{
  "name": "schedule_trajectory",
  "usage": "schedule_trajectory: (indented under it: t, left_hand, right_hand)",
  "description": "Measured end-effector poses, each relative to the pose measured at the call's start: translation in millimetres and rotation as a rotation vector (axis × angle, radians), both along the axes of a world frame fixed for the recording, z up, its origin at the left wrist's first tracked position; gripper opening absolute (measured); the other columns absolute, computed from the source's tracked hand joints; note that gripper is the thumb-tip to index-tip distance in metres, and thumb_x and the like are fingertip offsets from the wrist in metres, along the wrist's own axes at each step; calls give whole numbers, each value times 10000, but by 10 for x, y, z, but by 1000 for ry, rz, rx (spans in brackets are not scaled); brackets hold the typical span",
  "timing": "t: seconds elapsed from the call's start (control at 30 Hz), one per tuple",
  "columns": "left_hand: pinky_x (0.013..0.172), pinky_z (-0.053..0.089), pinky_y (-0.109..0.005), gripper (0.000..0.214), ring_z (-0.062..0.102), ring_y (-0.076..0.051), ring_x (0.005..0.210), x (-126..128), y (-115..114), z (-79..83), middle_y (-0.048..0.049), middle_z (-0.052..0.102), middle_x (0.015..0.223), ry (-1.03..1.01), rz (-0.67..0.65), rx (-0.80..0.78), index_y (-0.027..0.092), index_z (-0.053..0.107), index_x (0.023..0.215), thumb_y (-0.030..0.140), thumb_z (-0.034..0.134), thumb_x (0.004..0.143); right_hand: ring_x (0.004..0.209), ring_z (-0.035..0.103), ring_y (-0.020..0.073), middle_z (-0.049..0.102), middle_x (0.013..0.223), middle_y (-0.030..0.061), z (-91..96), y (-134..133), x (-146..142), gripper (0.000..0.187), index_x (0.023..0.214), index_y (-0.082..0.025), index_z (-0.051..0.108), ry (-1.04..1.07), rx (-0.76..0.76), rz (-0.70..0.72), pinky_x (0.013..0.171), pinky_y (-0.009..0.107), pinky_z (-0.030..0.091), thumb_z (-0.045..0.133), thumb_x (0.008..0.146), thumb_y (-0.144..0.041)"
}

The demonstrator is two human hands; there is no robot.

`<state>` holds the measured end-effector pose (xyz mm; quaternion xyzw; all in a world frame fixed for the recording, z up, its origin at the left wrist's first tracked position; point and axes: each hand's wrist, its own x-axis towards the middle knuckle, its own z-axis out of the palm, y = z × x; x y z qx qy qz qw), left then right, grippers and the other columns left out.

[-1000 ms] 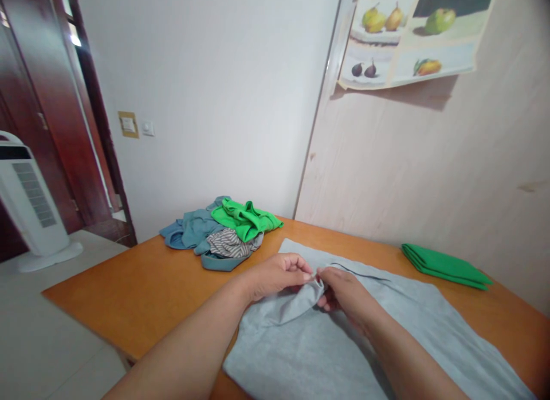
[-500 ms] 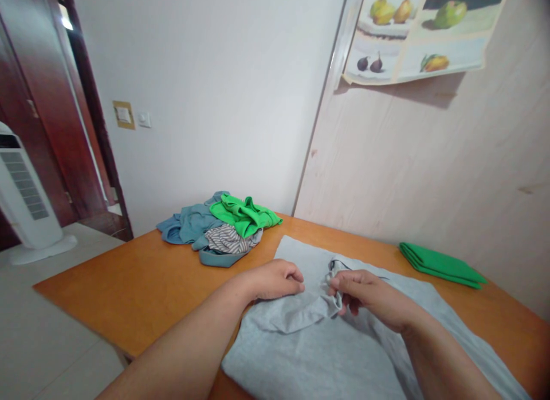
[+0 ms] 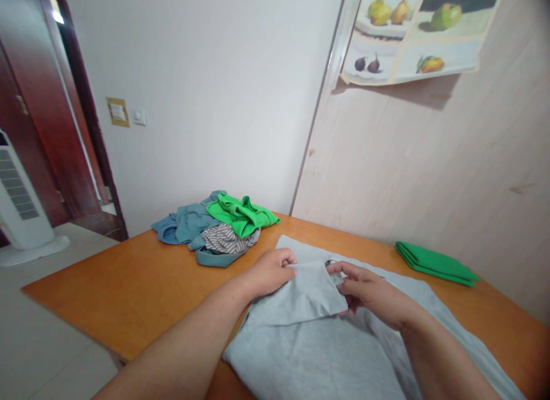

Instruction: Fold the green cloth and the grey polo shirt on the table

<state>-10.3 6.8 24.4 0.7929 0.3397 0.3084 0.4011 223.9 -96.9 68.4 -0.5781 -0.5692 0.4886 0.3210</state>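
Note:
A light grey T-shirt [image 3: 309,354] lies spread on the orange-brown table, with what looks like its sleeve [image 3: 301,297] folded back over the body as a flat flap. At the flap's upper left edge, my left hand [image 3: 272,271] pinches the fabric between thumb and curled fingers. My right hand [image 3: 369,291] is at the flap's right end, its index finger stretched out and apart from the thumb, both touching the hem. Its lower fingers are partly hidden by the cloth. A small dark mark on the shirt shows near the index fingertip.
Behind my left hand, a heap of crumpled clothes holds a bright green garment [image 3: 243,216], a striped one [image 3: 227,239] and blue-grey ones [image 3: 191,222]. A folded green cloth [image 3: 436,262] lies at the back right by the wall. The table's [image 3: 107,285] left edge drops to the floor.
The bunched sleeve has become a flatter, wider flap. My right hand's pinch has loosened and its index finger has stretched out. My left hand has moved slightly up and left.

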Motion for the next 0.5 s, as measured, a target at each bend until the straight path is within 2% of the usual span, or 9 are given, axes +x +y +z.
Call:
schedule_trajectory:
  t: [0.13, 0.2, 0.27, 0.33, 0.43, 0.5]
  left_hand:
    - [693, 393, -259, 268, 552, -192, 825, 14, 14, -54, -34, 623, 914, 10, 73, 217, 202, 662, 949, 250, 711, 690]
    - [690, 393, -261, 197, 552, -190, 810, 17, -22, -18, -38, 630, 898, 35, 48, 248, 198, 675, 909, 292, 696, 736]
    - [648, 382, -250, 209, 550, -176, 756, 16, -79, 54, -31, 636, 827, 52, -32, 206, 183, 685, 859, 380, 618, 835]
    - [601, 364, -236, 369, 542, -161, 705, 10, -145, 136, -17, 632, 756, 76, -139, 132, 165, 695, 832, 491, 536, 899]
    - [580, 353, -217, 455, 529, -146, 683, -16, -228, 231, 10, 613, 727, 140, -297, 79, 154, 705, 835, 594, 592, 844]
    - [584, 359, -206, 407, 524, -142, 685, -39, -256, 255, 26, 604, 739, 180, -372, 60, 161, 698, 835, 563, 680, 778]
  right_hand:
    - [585, 660, 155, 693, 710, -12, -7, 7, 7, 576, 1366, -234, 492, 124, -7, -33, 543, 253, 483, 591, 800, -281]
    - [613, 680, 159, 697, 744, -6, -23, 20, 6, 552, 1346, -243, 512, 209, 2, -52, 545, 251, 497, 609, 803, -265]
    - [627, 690, 157, 689, 748, -8, -39, 37, 1, 473, 1278, -235, 560, 287, 10, -67, 547, 244, 507, 623, 810, -254]
    - [637, 696, 155, 681, 724, -4, -53, 60, -6, 371, 1193, -212, 602, 353, 19, -88, 555, 238, 516, 629, 826, -262]
    - [718, 719, 166, 714, 785, 33, -68, 96, -18, 273, 1106, -196, 619, 445, 32, -124, 595, 237, 537, 636, 843, -266]
    - [827, 728, 181, 735, 913, 67, -70, 112, -31, 259, 1092, -198, 614, 506, 34, -139, 659, 252, 555, 644, 844, -265]
